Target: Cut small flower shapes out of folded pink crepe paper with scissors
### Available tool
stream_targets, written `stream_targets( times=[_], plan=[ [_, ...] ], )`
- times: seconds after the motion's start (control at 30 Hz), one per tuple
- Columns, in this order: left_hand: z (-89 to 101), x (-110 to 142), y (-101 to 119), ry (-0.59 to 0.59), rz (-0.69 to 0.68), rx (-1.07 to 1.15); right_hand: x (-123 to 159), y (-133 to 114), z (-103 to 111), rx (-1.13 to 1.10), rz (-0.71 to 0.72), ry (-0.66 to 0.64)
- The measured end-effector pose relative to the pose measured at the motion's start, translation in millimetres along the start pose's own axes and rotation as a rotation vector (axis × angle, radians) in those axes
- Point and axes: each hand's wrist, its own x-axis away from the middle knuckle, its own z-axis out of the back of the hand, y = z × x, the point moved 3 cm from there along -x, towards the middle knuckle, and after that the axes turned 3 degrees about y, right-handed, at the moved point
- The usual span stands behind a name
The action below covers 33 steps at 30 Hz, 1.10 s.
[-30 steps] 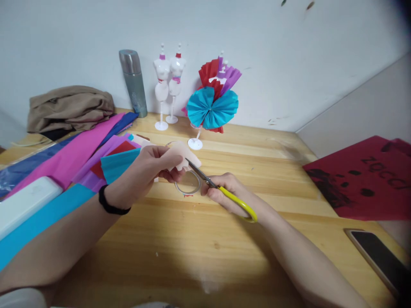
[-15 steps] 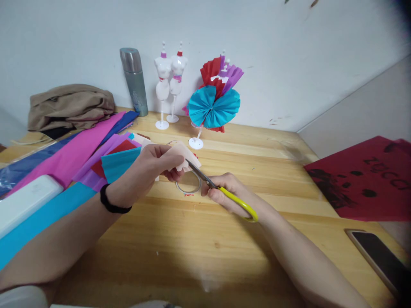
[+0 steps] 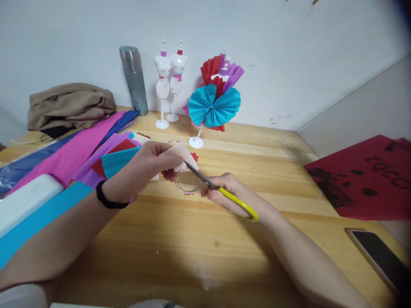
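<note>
Pale paper is pinched in our left hand; our right hand grips yellow-handled scissors, blades at its edge. The red bag perhaps reads “zacci”.

scissors: yellow handles | paper rosette: blue | folder: red, black blotches

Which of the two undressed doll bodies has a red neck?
The right doll body, farther from the bottle. Its neck band is red; on the left doll body it's purple.
</note>
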Motion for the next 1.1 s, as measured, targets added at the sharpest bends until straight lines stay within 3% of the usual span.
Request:
stream_targets(
  times=[0.63, 1.1],
  plan=[
    [-0.9, 0.3, 2.9, -0.003, -0.013, 0.017, -0.4, -0.3, -0.6, -0.061, 0.054, 0.03],
    [-4.0, 2.2, 2.6, 0.018, 0.035, 0.071, 0.3, 1.0, -1.6, -0.132, -0.001, 0.006]
  ],
)
